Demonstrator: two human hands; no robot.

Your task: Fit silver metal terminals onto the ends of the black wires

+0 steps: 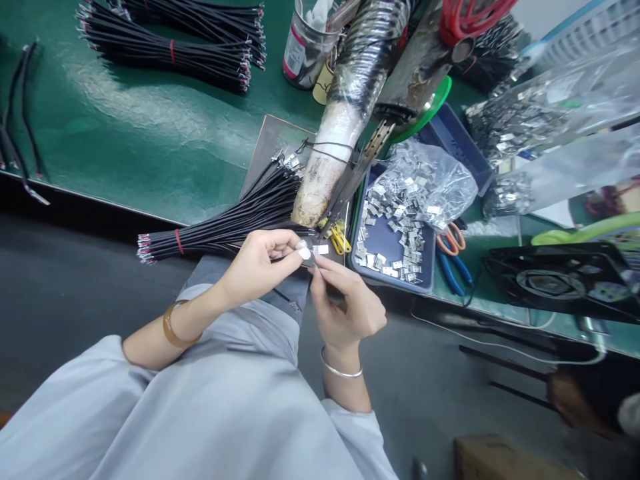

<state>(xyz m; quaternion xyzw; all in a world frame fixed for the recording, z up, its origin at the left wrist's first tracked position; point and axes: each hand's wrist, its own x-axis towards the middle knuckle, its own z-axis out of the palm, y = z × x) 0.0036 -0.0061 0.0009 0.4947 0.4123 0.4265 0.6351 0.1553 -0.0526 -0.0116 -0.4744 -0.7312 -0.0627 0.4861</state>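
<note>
At the bench edge, my left hand and my right hand meet, fingertips almost touching. The left one pinches with white coverings on its thumb and a fingertip; what lies in the pinch is too small to make out. My right thumb and forefinger are closed on a thin, dark, narrow piece that I cannot identify. Just beyond the fingertips shows a small silver metal connector. A bundle of black cables, tied with a red band, lies behind my left hand. Yellow-handled cutters rest beyond my right hand.
Over the work spot hangs a wrapped duct. To the right, a blue tray holds loose metal connectors and a plastic bag. Blue-handled pliers and a black fan lie further right. More cable bundles lie back left.
</note>
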